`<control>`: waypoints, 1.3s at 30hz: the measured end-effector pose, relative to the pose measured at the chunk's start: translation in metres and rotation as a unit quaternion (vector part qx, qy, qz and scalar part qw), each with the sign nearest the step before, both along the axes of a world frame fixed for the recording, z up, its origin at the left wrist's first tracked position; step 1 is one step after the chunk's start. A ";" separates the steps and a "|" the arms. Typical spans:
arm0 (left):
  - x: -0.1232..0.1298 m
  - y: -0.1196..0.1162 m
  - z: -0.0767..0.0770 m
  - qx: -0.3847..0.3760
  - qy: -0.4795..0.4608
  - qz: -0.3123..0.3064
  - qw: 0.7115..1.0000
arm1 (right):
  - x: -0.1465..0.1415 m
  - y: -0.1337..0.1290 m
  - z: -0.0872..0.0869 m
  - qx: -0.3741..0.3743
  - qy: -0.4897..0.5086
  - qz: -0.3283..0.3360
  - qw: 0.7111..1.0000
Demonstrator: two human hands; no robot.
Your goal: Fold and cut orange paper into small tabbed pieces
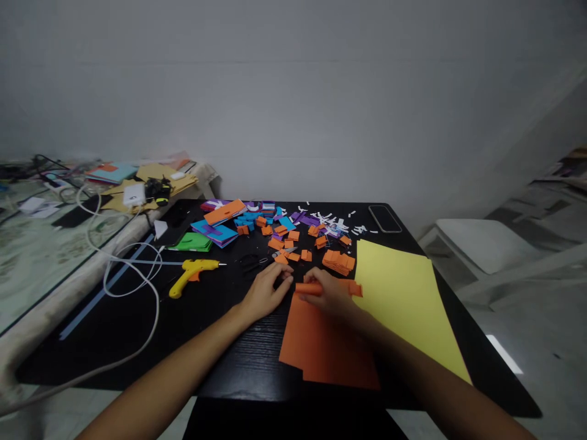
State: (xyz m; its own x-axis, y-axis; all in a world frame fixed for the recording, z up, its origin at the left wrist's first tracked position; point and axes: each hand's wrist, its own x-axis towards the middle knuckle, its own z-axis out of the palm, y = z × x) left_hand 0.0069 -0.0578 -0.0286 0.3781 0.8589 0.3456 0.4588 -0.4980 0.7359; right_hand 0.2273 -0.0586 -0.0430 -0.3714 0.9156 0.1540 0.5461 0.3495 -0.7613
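My right hand (326,290) is closed on a rolled or folded strip at the top of the orange paper (328,348). The sheets lie flat on the black table below that hand, their lower edges slightly offset. My left hand (268,288) rests on the table just left of the paper. Its thumb and curled fingers are apart, with nothing visible between them. Beyond its fingertips lie scissors (285,252), partly covered by small folded orange paper pieces (293,235). A stack of folded orange pieces (338,262) sits beyond my right hand.
A yellow glue gun (195,274) lies left, near a looped white cable (156,311) and black-handled pliers (251,261). Yellow sheets (403,293) lie right, a phone (384,219) behind them. Folded blue pieces (215,232) and white scraps (328,223) spread along the back.
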 end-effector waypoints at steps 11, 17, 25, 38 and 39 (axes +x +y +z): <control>0.001 -0.004 0.000 -0.099 -0.044 -0.050 0.993 | -0.012 -0.008 -0.009 -0.059 0.184 -0.036 0.980; 0.000 0.002 -0.003 -0.124 -0.070 -0.018 0.990 | -0.011 -0.004 -0.005 -0.156 0.249 -0.075 0.953; 0.000 0.001 0.001 -0.156 -0.102 0.000 0.982 | -0.015 -0.010 -0.004 -0.212 0.273 -0.025 0.938; 0.000 0.007 0.002 -0.350 -0.245 -0.073 0.901 | -0.013 -0.005 0.001 -0.242 0.301 -0.035 0.922; 0.000 0.006 0.002 -0.360 -0.253 -0.081 0.894 | -0.012 -0.005 0.002 -0.245 0.298 -0.038 0.922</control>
State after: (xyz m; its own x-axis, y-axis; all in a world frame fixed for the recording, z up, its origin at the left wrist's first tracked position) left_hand 0.0069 -0.0518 -0.0264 0.4687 0.8760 -0.1135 -0.0597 0.1596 0.9854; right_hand 0.2149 -0.0639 -0.0413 -0.2853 0.9498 -0.1287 -0.0116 -0.1377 -0.9904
